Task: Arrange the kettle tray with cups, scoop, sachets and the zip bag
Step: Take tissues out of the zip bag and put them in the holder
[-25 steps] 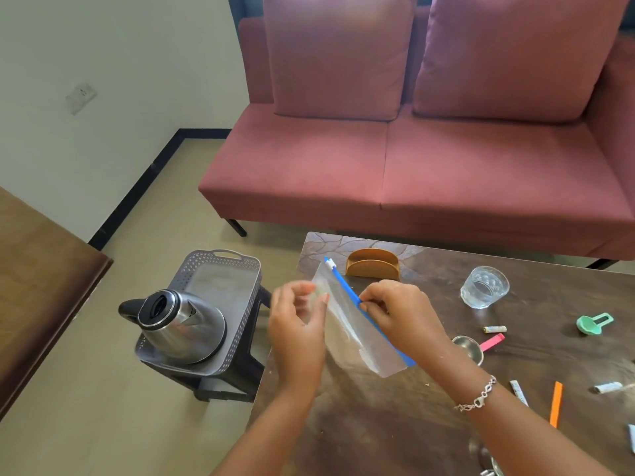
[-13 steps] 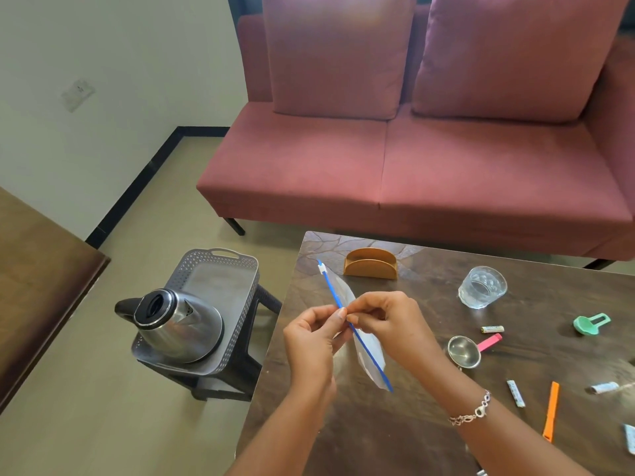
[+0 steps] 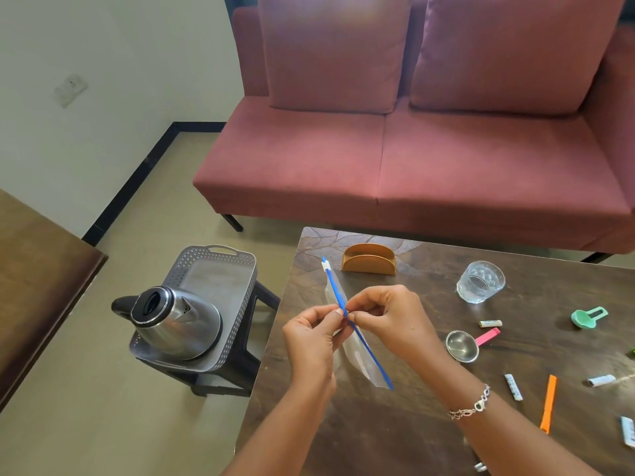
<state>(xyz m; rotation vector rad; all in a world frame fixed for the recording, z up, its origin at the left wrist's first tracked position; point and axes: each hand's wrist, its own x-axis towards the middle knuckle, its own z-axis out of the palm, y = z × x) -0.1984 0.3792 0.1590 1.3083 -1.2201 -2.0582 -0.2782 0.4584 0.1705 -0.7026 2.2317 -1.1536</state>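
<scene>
Dark wooden surface; left hand and right hand both pinch clear blue-sealed zip bag, held edge-up, likely to work seal.

Bright, soft daylight; pale glare on a sofa cushion, mild wide-angle bowing at the edges, sharp focus.

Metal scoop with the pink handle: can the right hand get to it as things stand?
Probably, once freed. The right hand and left hand both pinch the zip bag at its blue strip. The metal scoop lies on the table just beside the right wrist, nothing between.
</scene>
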